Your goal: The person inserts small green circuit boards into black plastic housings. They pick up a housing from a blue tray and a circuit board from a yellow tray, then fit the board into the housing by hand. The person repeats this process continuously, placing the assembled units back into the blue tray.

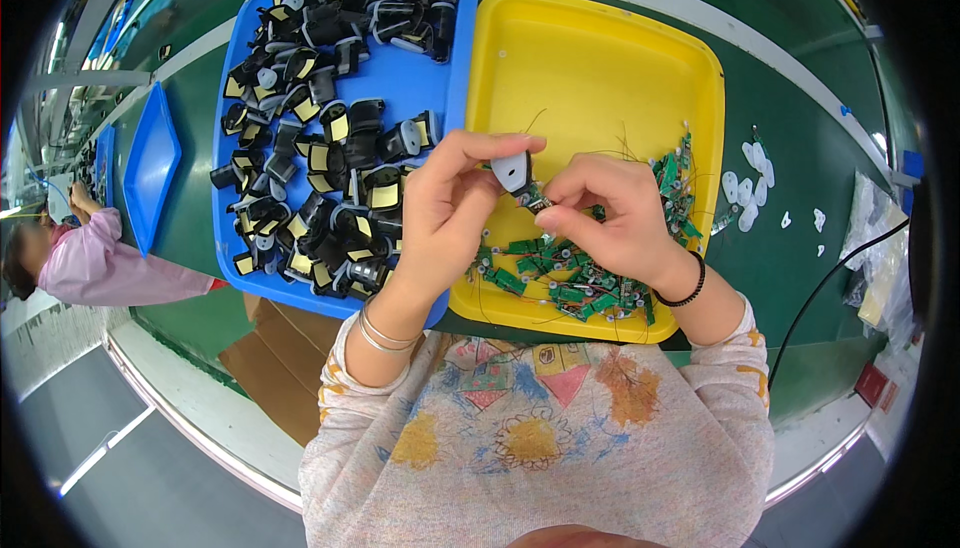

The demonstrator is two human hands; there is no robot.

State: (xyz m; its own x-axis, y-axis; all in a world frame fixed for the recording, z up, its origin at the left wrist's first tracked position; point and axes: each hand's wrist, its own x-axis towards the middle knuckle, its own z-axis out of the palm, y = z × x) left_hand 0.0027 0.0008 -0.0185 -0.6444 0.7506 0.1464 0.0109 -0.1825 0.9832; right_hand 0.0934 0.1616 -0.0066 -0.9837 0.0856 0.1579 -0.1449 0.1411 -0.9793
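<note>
Over the yellow tray (600, 68), my left hand (447, 203) grips a small plastic housing (511, 170) with a pale grey oval face and a dark edge. My right hand (612, 206) pinches a small circuit board (537, 199) against the lower right end of that housing. Most of the board is hidden by my fingers, so how far it sits inside cannot be seen. Below my right hand, several green circuit boards (600, 293) with thin wires lie heaped in the near and right parts of the tray.
To the left, a blue tray (400, 78) holds many black and grey housings (330, 148) with pale yellow patches. White oval pieces (747, 188) and plastic bags (875, 238) lie at right, near a black cable (815, 293). Another person (110, 253) works at far left beside a blue tray (150, 168).
</note>
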